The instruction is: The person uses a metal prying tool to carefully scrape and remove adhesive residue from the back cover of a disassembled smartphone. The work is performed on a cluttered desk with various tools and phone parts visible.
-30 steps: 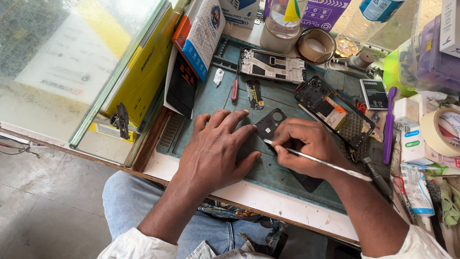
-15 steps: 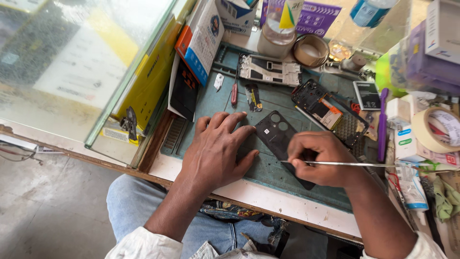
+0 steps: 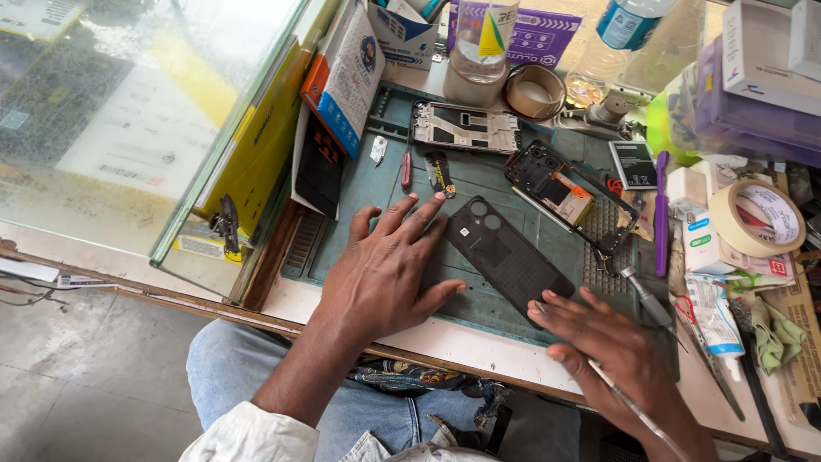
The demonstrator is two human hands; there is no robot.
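- left hand (image 3: 389, 274) flat, fingers spread, empty, on green work mat (image 3: 479, 184)
- black rectangular phone back cover (image 3: 509, 257) just right of it, long axis diagonal, camera end away
- right hand (image 3: 611, 351) pinching thin metal tweezers (image 3: 637, 411), fingertips at cover's near corner, close to bench (image 3: 479, 346) edge

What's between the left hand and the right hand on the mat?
In the head view, the black phone back cover lies diagonally between the left hand and right hand, on the green mat.

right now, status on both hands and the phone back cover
Left hand flat on the green work mat, fingers beside the black phone back cover. Right hand holds thin metal tweezers, fingertips at the cover's lower corner. Opened phone lies just beyond.
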